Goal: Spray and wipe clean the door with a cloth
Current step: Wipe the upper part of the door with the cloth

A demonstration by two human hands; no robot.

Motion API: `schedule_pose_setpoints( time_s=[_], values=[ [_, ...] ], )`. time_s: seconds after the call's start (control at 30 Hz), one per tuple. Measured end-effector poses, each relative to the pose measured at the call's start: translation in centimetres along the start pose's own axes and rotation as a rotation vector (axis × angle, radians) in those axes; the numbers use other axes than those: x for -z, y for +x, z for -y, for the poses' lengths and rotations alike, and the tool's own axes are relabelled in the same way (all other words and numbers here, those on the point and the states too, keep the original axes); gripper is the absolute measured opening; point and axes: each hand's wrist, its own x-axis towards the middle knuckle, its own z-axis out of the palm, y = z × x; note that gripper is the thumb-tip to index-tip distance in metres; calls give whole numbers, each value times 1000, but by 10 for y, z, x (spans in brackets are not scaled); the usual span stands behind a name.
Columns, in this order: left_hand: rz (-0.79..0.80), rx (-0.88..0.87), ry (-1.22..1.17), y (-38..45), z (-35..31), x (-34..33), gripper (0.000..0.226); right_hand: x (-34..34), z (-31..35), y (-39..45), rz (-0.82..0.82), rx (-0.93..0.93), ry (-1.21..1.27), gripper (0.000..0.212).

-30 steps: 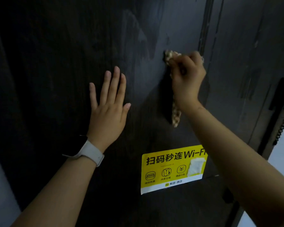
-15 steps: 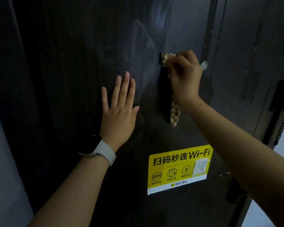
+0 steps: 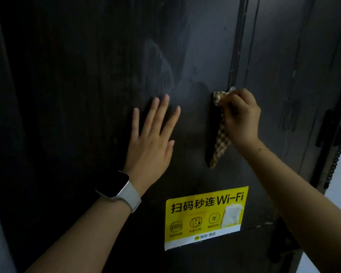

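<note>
A dark wooden door (image 3: 87, 85) fills the view, with faint wipe smears above my hands. My left hand (image 3: 152, 138) lies flat on the door with fingers spread, a white-strapped watch on its wrist. My right hand (image 3: 240, 119) is closed on a beige checked cloth (image 3: 220, 138) and presses it against the door near its right edge. The cloth's loose end hangs down below my fist. No spray bottle is in view.
A yellow Wi-Fi sticker (image 3: 205, 215) is stuck on the door below my hands. The dark door frame (image 3: 295, 95) stands to the right, with a black fitting and coiled cord (image 3: 335, 154) at its edge. A dark handle part (image 3: 282, 247) shows at the lower right.
My right hand has drawn the cloth down the door beside its right edge. My left hand stays flat on the door. The view has shifted up and left.
</note>
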Motion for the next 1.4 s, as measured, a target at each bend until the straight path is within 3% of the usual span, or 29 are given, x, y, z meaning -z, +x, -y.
schedule_pose_setpoints(
  time_s=[0.23, 0.37, 0.47, 0.8, 1.03, 1.27, 1.4],
  values=[
    [-103, -159, -6, 76, -29, -5, 75, 3, -31, -8, -41, 97, 49, 8],
    [-92, -82, 106, 106, -31, -15, 77, 19, -62, 1, -55, 39, 34, 13],
    [-114, -60, 178, 105, -32, -23, 76, 17, -63, 27, -75, 6, 49, 13],
    [-140, -73, 158, 104, -31, -24, 78, 24, -67, 17, 47, 145, 66, 5],
    [-115, -69, 171, 105, -30, -21, 81, 9, -48, 61, 38, 233, 101, 4],
    [-139, -55, 117, 104, -31, -21, 90, 4, -31, 61, 52, 137, 176, 5],
    [-127, -55, 124, 103, -31, -20, 90, 5, -26, 57, 140, 261, 135, 6]
  ],
)
